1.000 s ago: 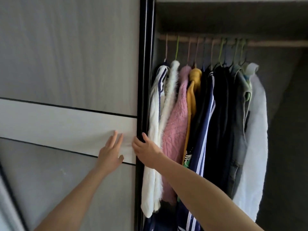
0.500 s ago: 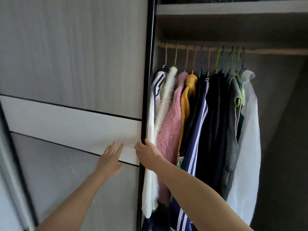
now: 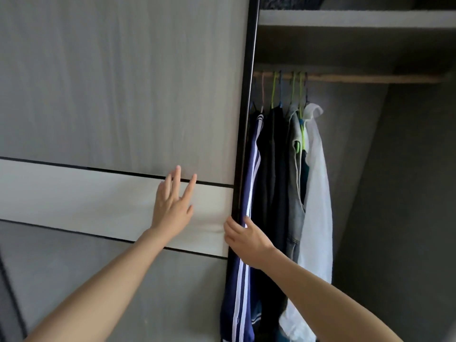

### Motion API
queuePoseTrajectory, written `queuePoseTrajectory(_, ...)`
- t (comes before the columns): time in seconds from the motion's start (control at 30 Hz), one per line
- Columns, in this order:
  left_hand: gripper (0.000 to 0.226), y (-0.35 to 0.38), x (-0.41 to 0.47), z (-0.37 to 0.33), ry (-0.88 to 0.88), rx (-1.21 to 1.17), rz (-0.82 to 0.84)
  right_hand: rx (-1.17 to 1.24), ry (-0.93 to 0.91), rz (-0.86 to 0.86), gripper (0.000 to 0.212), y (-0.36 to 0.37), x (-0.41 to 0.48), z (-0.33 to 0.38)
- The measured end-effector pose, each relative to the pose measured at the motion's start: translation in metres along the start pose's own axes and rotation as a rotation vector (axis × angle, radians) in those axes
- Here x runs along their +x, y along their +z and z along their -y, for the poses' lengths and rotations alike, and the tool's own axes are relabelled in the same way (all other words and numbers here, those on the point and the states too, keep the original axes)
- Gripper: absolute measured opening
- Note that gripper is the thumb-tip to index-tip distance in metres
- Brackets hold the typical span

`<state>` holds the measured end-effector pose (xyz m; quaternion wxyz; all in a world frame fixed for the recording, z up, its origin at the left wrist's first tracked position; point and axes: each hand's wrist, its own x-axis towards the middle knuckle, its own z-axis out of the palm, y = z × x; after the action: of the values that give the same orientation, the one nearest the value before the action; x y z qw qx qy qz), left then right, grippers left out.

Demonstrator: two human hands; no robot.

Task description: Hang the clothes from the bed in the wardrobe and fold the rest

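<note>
Right hand (image 3: pixel 246 239): fingers (image 3: pixel 230 228) curled round the dark leading edge of the sliding door (image 3: pixel 123 95), thumb side toward the clothes; clamped on the edge, nothing else held. Left hand (image 3: pixel 171 208): fingers (image 3: pixel 176 178) straight and spread, palm flat on the door's white band (image 3: pixel 74 193); pressing, not gripping. Risks, my read: navy striped garment (image 3: pixel 249 193) hangs hard against that edge and touches the right hand, so any door travel to the right likely traps its fabric in the frame, or drags it off its hanger; cause is zero gap between edge and cloth. Second: fingers wrapped round the edge get pinched if the door runs into a stop or a second panel. Third: flat left palm has friction only; may slip on the smooth band. Outward from the fingers: black garment (image 3: pixel 271 181) just beside the navy one, then grey garment (image 3: pixel 294 193), then white garment (image 3: pixel 318 193), all on hangers (image 3: pixel 274 90) on the rail (image 3: pixel 370 79), bunched at its left end; rest of the wardrobe (image 3: pixel 407 193) rail is bare, shelf (image 3: pixel 345 18) above. Bed clothes not in view; neither hand holds any.
</note>
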<state>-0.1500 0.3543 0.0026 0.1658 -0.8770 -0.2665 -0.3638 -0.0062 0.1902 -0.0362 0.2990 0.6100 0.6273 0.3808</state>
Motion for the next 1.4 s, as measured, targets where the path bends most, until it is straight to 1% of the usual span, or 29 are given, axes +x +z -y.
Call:
queuePoseTrajectory(0.1,0.1,0.004,0.003,-0.016,0.018,-0.001,0.024,-0.001,0.038,0.031,0.045,0.013,-0.039,-0.012)
queuePoseTrajectory(0.2,0.112,0.008,0.005,-0.032,0.038,-0.026,0.041,0.032,0.061,0.093,0.047,0.03,-0.075,-0.023)
queuePoseTrajectory(0.27,0.122,0.01,0.009,-0.045,0.09,-0.032,0.029,0.054,0.085,0.131,0.049,0.039,-0.1,-0.032)
queuePoseTrajectory(0.33,0.125,0.012,0.013,-0.057,0.142,-0.028,0.008,0.088,0.118,0.187,0.051,0.048,-0.126,-0.039)
queuePoseTrajectory(0.47,0.124,0.014,0.018,-0.072,0.134,-0.054,-0.042,0.093,0.246,0.272,0.052,0.059,-0.172,-0.053)
queuePoseTrajectory(0.53,0.123,0.016,0.019,-0.076,0.126,-0.066,-0.058,0.175,0.341,0.3,0.056,0.059,-0.19,-0.057)
queuePoseTrajectory(0.63,0.121,0.021,0.02,-0.087,0.162,-0.076,-0.073,0.241,0.57,0.279,0.068,0.053,-0.207,-0.063)
queuePoseTrajectory(0.73,0.122,0.024,0.023,-0.113,0.24,-0.092,-0.067,0.349,0.697,0.226,0.077,0.055,-0.211,-0.065)
queuePoseTrajectory(0.83,0.122,0.022,0.028,-0.147,0.265,-0.135,-0.051,0.505,0.81,0.247,0.076,0.058,-0.203,-0.065)
queuePoseTrajectory(0.93,0.123,0.022,0.031,-0.179,0.289,-0.177,-0.044,0.629,0.976,0.268,0.079,0.066,-0.203,-0.066)
queuePoseTrajectory(1.0,0.124,0.021,0.032,-0.199,0.298,-0.196,-0.041,0.644,1.022,0.291,0.081,0.073,-0.213,-0.068)
queuePoseTrajectory(1.17,0.125,0.02,0.037,-0.238,0.318,-0.23,-0.022,0.647,1.039,0.329,0.08,0.082,-0.251,-0.081)
queuePoseTrajectory(1.27,0.118,0.015,0.038,-0.258,0.316,-0.231,-0.032,0.691,1.026,0.374,0.077,0.068,-0.269,-0.098)
queuePoseTrajectory(1.3,0.115,0.014,0.037,-0.264,0.31,-0.232,-0.044,0.742,1.034,0.381,0.076,0.061,-0.272,-0.102)
queuePoseTrajectory(1.33,0.113,0.012,0.038,-0.268,0.308,-0.232,-0.046,0.807,1.054,0.362,0.075,0.053,-0.274,-0.107)
queuePoseTrajectory(1.37,0.112,0.012,0.037,-0.273,0.308,-0.237,-0.059,0.888,1.08,0.305,0.072,0.043,-0.277,-0.114)
queuePoseTrajectory(1.4,0.113,0.013,0.036,-0.278,0.322,-0.255,-0.043,0.961,1.108,0.2,0.068,0.032,-0.28,-0.121)
